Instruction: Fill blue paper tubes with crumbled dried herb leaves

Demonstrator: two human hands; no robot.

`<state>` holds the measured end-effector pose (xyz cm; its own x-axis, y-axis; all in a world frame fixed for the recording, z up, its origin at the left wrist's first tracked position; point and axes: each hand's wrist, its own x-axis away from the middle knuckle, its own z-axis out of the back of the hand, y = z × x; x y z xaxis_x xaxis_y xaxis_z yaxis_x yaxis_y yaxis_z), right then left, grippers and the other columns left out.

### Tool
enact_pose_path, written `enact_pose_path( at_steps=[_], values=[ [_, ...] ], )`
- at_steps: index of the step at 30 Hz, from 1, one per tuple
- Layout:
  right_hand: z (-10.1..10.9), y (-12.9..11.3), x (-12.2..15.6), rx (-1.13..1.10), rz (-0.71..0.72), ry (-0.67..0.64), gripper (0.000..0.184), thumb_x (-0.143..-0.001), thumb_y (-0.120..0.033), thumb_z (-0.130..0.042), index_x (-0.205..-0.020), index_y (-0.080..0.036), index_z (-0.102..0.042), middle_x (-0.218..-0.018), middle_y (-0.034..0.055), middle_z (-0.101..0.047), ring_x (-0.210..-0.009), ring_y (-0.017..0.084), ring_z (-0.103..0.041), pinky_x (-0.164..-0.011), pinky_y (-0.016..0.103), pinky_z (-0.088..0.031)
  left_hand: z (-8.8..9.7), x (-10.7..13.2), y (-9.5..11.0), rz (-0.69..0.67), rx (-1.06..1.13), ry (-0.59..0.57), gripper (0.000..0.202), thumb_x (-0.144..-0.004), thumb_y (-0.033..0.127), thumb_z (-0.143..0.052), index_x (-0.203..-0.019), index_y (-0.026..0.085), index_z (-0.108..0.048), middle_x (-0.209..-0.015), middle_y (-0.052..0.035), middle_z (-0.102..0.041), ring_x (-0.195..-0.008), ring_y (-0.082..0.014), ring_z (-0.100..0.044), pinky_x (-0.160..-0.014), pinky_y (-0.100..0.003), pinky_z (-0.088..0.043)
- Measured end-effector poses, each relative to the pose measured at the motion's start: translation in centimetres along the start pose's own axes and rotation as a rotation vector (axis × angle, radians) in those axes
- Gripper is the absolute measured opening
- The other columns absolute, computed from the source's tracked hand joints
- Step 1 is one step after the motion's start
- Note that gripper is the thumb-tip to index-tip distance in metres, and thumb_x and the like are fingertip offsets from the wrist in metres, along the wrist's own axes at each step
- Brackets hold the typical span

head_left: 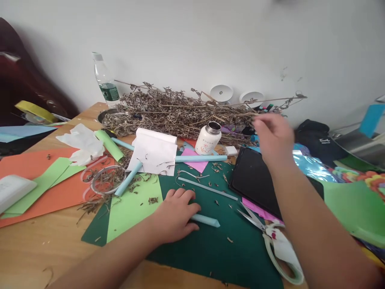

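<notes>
My left hand lies low over the dark green mat, its thumb and forefinger around a light blue rolled paper tube. Part of that tube is hidden under the palm. Raised at the right, my right hand is closed in a pinch at a thin dried stem beside the heap of dried plants. Its fingertips are partly hidden. A thin blue strip and crumbled leaves lie between the hands. Open-bladed scissors rest below my right forearm.
A white bottle without a lid stands mid-table near another blue tube. A black tablet-like slab lies right. A tape roll, crumpled tissue and orange paper are left. A plastic bottle stands by the wall.
</notes>
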<state>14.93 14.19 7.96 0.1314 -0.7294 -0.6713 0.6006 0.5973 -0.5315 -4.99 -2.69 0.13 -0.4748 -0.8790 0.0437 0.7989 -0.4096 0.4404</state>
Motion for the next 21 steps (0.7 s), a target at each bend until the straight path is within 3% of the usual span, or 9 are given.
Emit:
enact_pose_path(
  at_steps=[1,2,5,8,12,15,18,21],
  values=[
    [-0.8,0.6,-2.3,0.053,0.005,-0.044,0.018,-0.073,-0.027,-0.046,-0.085,-0.018,-0.055,-0.089,0.0095,-0.055,-0.081,0.022,-0.051,-0.075,0.04,-0.039,0.6,0.3,-0.3,0.024,0.079,0.053,0.032,-0.07,0.04,-0.057,-0.098,0.025,-0.055,-0.113,-0.0088,-0.045,-0.102,-0.0293,-0.043,-0.083,-0.047,-0.035],
    [-1.8,1.2,-4.4,0.24,0.026,-0.153,0.023,-0.073,-0.027,-0.046,-0.091,-0.018,-0.057,-0.097,0.0107,-0.055,-0.089,0.026,-0.05,-0.079,0.043,-0.037,1.4,0.8,-0.7,0.055,0.173,0.126,0.035,-0.071,0.041,-0.056,-0.102,0.026,-0.052,-0.119,-0.0088,-0.041,-0.107,-0.0291,-0.039,-0.087,-0.046,-0.034],
    [-5.1,2.6,-8.6,0.662,0.012,-0.337,0.032,-0.072,-0.032,-0.05,-0.101,-0.021,-0.058,-0.117,0.0132,-0.047,-0.106,0.037,-0.038,-0.08,0.054,-0.03,4.6,2.6,-2.5,0.218,0.428,0.479,0.028,-0.078,0.038,-0.046,-0.102,0.024,-0.05,-0.122,-0.0085,-0.036,-0.114,-0.0239,-0.035,-0.091,-0.037,-0.035],
    [-7.9,3.2,-9.7,0.813,0.127,-0.388,0.03,-0.071,-0.034,-0.052,-0.097,-0.019,-0.06,-0.124,0.0152,-0.04,-0.11,0.039,-0.031,-0.08,0.058,-0.026,7.8,4.6,-4.6,0.375,0.57,0.889,0.02,-0.078,0.034,-0.047,-0.094,0.022,-0.052,-0.116,-0.0069,-0.042,-0.107,-0.0219,-0.041,-0.082,-0.031,-0.041],
    [-9.1,3.5,-9.7,0.812,0.259,-0.403,0.02,-0.074,-0.022,-0.046,-0.086,-0.016,-0.06,-0.117,0.0138,-0.047,-0.107,0.035,-0.035,-0.08,0.055,-0.026,12.2,5.7,-6.8,0.473,0.804,1.34,0.006,-0.071,0.024,-0.053,-0.074,0.019,-0.054,-0.096,-0.0028,-0.053,-0.09,-0.0172,-0.05,-0.065,-0.025,-0.044],
    [-8.7,3.5,-10.3,0.782,0.27,-0.401,0.02,-0.075,-0.02,-0.042,-0.083,-0.016,-0.06,-0.104,0.0136,-0.055,-0.097,0.031,-0.043,-0.077,0.051,-0.029,16.6,5.4,-7.8,0.325,1.035,1.5,0.005,-0.071,0.018,-0.049,-0.067,0.019,-0.048,-0.081,0.0012,-0.054,-0.076,-0.0134,-0.053,-0.058,-0.025,-0.042],
    [-7.6,3.0,-11.5,0.747,0.283,-0.382,0.022,-0.077,-0.021,-0.039,-0.087,-0.015,-0.058,-0.094,0.0139,-0.058,-0.091,0.028,-0.047,-0.075,0.043,-0.033,20.8,4.5,-8.7,0.201,1.145,1.645,0.013,-0.076,0.023,-0.043,-0.064,0.017,-0.045,-0.071,0.0028,-0.051,-0.064,-0.0083,-0.049,-0.056,-0.023,-0.04],
    [-6.2,2.1,-12.6,0.701,0.286,-0.356,0.022,-0.078,-0.022,-0.038,-0.088,-0.016,-0.057,-0.097,0.012,-0.058,-0.089,0.025,-0.049,-0.072,0.035,-0.035,23.2,3.0,-9.5,0.183,1.194,1.613,0.014,-0.076,0.027,-0.044,-0.067,0.017,-0.045,-0.069,0.0051,-0.049,-0.063,-0.0058,-0.047,-0.056,-0.02,-0.038]
  ],
)
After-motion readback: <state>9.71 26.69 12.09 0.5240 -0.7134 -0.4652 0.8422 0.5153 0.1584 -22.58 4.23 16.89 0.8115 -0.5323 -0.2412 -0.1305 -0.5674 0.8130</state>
